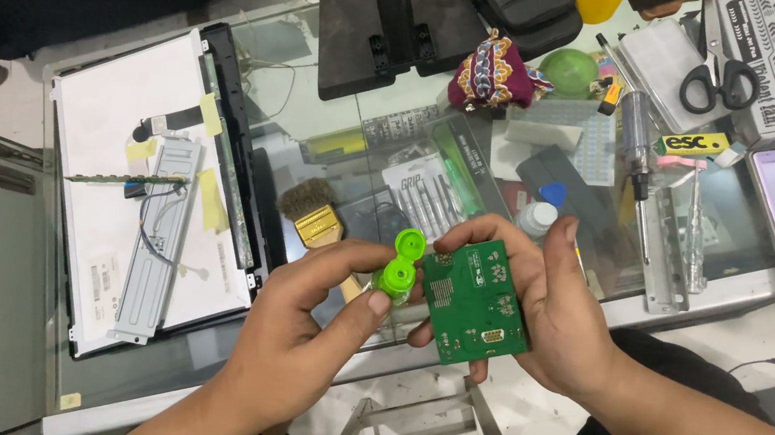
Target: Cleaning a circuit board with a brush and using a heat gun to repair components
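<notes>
I'm seeing small bottle (396, 279), green flip cap (409, 244) open, contents hidden; left hand (300, 337) fingers pinching it; right hand (556, 312) fingers gripping green circuit board (474, 302) edges.

The small bottle with a bright green plastic flip-top cap (398, 267) sits just below the centre of the frame, its lid hinged open and raised upward. Immediately to its right, the flat green rectangular circuit board (475, 303) is tilted, component face toward the camera, its left edge beside the cap.
</notes>
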